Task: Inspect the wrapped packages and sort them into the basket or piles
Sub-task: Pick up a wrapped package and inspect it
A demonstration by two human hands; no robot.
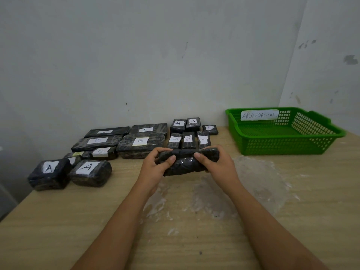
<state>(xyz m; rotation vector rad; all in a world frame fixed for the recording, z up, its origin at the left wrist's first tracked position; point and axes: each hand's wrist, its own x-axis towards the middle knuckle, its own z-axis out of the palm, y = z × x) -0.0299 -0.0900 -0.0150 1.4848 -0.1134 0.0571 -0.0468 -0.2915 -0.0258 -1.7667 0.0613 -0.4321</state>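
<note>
Black package between both gripping hands

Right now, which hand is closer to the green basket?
The right hand. It grips the black package by its end toward the green basket; the left hand grips the package's far end.

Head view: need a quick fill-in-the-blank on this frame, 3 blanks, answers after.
1. The label on the green basket reads ____.
2. The dark package held above the table is gripped by ____ hands, left hand and right hand.
3. The two chunky packages nearest the table's left edge, one beside the other, both carry the letter ____.

Answers: ABNORMAL; both; A
</note>
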